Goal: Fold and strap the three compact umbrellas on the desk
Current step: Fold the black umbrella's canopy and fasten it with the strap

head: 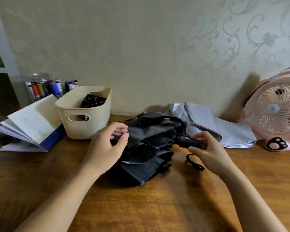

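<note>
Head view: dark umbrella [146, 148] lies mid-counter [141, 206], canopy loose and bunched in pleats, unstrapped. Its black handle [188, 142] points to 3 o'clock. Right hand [208, 151] sits at the umbrella's 3 o'clock, fingers and thumb pinching the handle end. Wrist loop [195, 162] rests on the counter at 5 o'clock of the handle, under that hand. Left hand [105, 144] is at the canopy's 9 o'clock edge, fingers half curled over the fabric; cannot tell whether it grips. Silver umbrella [216, 128] lies unfolded at 2 o'clock, just behind the dark one. Checked umbrella [92, 102] sits inside the cream bin [84, 124] at 10 o'clock.
</note>
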